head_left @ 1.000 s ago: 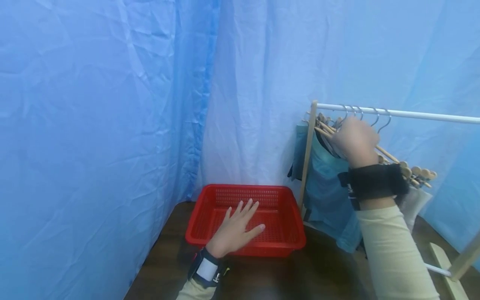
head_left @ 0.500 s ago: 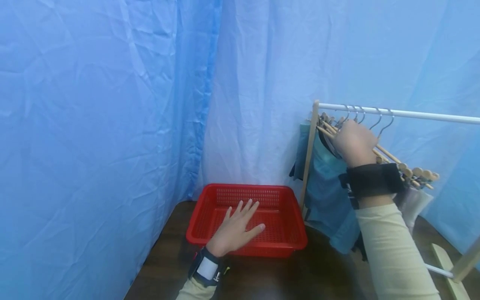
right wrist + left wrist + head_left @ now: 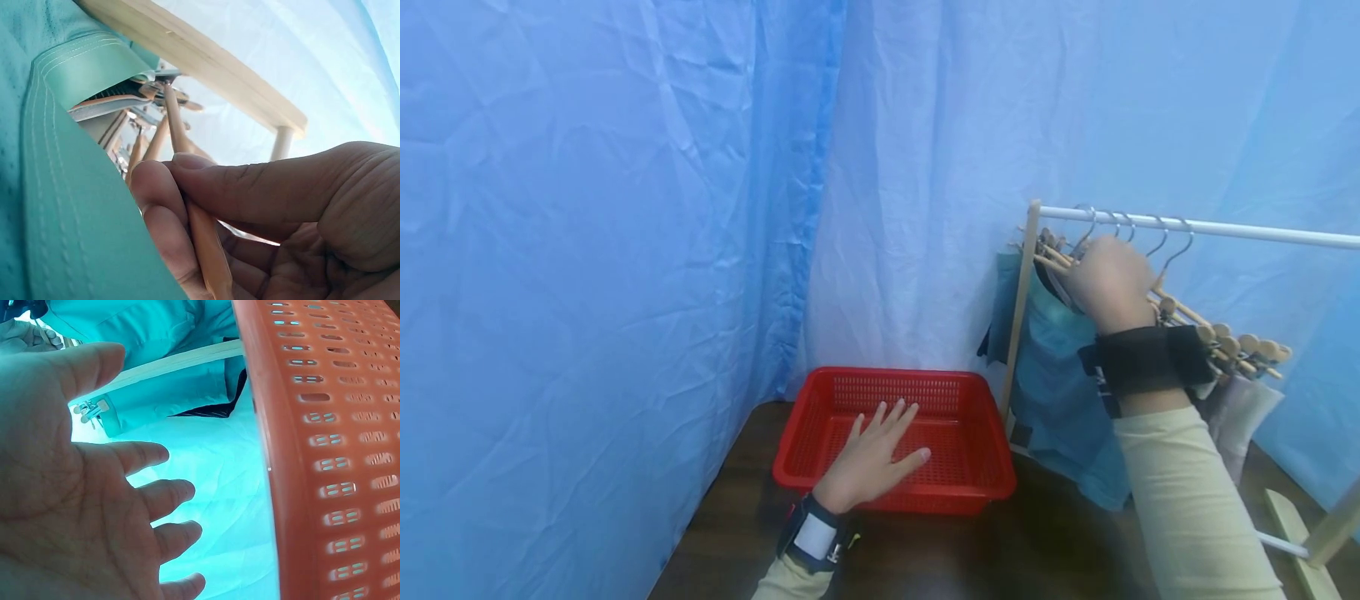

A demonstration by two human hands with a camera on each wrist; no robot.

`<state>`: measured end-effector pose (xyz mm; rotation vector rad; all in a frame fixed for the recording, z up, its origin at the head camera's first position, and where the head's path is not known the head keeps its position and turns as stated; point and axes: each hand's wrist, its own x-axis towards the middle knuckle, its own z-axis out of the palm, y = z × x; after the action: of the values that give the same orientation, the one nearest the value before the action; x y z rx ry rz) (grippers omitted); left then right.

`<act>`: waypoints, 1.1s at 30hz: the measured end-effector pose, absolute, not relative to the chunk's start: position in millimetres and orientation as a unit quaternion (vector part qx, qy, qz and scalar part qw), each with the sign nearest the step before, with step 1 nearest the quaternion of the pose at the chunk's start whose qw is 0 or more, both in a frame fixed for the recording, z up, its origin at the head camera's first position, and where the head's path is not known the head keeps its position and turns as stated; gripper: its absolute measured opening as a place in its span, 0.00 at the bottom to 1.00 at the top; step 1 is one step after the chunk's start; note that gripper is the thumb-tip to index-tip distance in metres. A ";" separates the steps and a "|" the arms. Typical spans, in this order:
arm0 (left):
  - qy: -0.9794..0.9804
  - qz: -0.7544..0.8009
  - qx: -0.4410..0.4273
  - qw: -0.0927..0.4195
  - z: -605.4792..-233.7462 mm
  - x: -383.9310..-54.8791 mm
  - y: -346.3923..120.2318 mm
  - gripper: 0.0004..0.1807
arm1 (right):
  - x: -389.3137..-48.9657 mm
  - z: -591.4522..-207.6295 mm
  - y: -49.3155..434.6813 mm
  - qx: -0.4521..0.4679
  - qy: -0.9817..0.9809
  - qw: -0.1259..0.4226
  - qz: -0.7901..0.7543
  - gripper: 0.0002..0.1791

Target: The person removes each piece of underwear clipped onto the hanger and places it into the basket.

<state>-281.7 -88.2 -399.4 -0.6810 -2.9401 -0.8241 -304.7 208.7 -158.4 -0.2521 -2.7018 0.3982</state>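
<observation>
My right hand (image 3: 1111, 279) is up at the clothes rack and pinches a wooden clip hanger (image 3: 209, 253) between thumb and fingers, plainest in the right wrist view. A teal garment (image 3: 1051, 392) with a stitched edge hangs beside that hand; metal clips (image 3: 164, 87) show near its top. Several metal hooks (image 3: 1183, 242) sit over the white rail (image 3: 1262, 233), and the hand hides part of the hangers below them. My left hand (image 3: 867, 468) is held with fingers spread above the front of the red plastic basket (image 3: 981, 492), holding nothing; its palm faces the left wrist camera.
The rack's wooden post (image 3: 1019, 317) stands close to the basket's right side. Further right hang pale garments (image 3: 1243, 417) below round wooden hanger ends. A wooden foot (image 3: 1296, 533) rests on the dark table (image 3: 722, 533). Blue curtains (image 3: 625, 250) enclose the space.
The hook just left of my right hand stands a little higher over the rail. Hanger ends and pale garments have shifted slightly right. My left hand has stayed put.
</observation>
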 end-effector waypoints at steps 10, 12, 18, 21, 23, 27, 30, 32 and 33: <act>-0.936 -0.274 -0.220 0.003 -396.8 -282.0 -89.1 0.46 | -298.0 -148.7 209.1 -0.083 -0.962 0.223 0.133 0.15; -0.936 -0.274 -0.219 0.007 -396.0 -281.9 -88.9 0.46 | -295.4 -146.3 209.6 -0.083 -0.961 0.225 0.133 0.17; -0.935 -0.277 -0.220 0.036 -393.5 -280.1 -87.4 0.45 | -285.8 -140.7 210.2 -0.080 -0.963 0.220 0.131 0.16; -0.933 -0.280 -0.222 0.052 -391.9 -278.6 -86.3 0.45 | -280.5 -138.9 212.7 -0.072 -0.963 0.227 0.129 0.15; -0.930 -0.284 -0.225 0.060 -391.7 -278.2 -85.7 0.44 | -277.3 -138.1 214.4 -0.068 -0.963 0.230 0.126 0.15; -0.927 -0.288 -0.231 0.070 -391.6 -276.9 -84.0 0.43 | -273.0 -137.4 216.6 -0.068 -0.963 0.229 0.124 0.14; -0.925 -0.289 -0.235 0.077 -391.7 -275.6 -82.2 0.43 | -270.9 -137.5 218.2 -0.072 -0.963 0.227 0.124 0.14; -0.924 -0.286 -0.238 0.083 -391.7 -274.5 -81.1 0.43 | -269.8 -138.0 219.4 -0.074 -0.964 0.226 0.122 0.14; -0.924 -0.286 -0.240 0.086 -391.9 -274.0 -80.6 0.43 | -269.4 -138.4 220.0 -0.075 -0.964 0.225 0.122 0.14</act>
<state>-274.0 -80.6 -391.9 -0.7168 -2.7533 -0.8532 -269.4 220.0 -138.4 -0.2064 -2.6582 0.3379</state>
